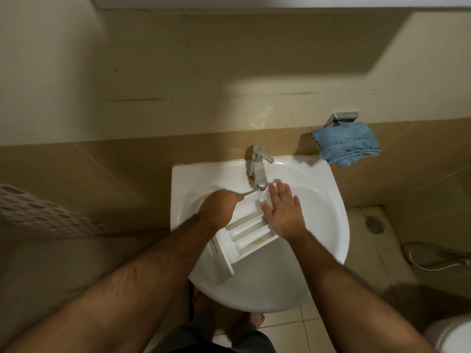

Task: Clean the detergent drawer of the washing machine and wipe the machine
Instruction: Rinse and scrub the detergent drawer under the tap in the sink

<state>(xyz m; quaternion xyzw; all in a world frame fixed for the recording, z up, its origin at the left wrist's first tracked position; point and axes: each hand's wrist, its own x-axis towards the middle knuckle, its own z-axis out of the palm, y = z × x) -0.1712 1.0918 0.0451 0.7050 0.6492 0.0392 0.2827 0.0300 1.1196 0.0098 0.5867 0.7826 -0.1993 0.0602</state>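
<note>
Fingers of my left hand gripping drawer in sink, right hand flat and open at drawer's 3 o'clock, tap running at 12: best tilt yellowed compartments under stream, rub residue out.

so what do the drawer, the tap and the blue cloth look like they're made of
Drawer: apparently moulded white plastic, thin ribbed walls, matte, with a yellowish stain in one compartment.
Tap: polished metal, likely chrome, with mirror-like highlights.
Blue cloth: soft fabric, probably microfibre or terry, with a fuzzy nap and folded layers.
</note>
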